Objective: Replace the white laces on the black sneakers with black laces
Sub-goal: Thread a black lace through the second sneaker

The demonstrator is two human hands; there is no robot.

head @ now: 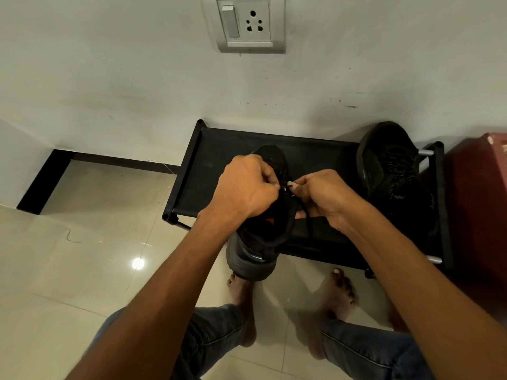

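A black sneaker (263, 242) stands on the front edge of a low black rack (219, 152), heel toward me and toe toward the wall. My left hand (247, 187) is curled over its left side and pinches at the lacing. My right hand (323, 198) pinches a black lace (309, 224) just above the eyelets; a loose length of it hangs down past the shoe's collar. The fingertips of both hands nearly meet over the tongue. A second black sneaker (395, 174) lies on the rack's right end, laced in black. No white lace is visible.
The rack stands against a white wall with a switch and socket plate (248, 23) high up. A dark red object (477, 204) is to the right of the rack. My bare feet (337, 294) and jeans are on the beige tiled floor below.
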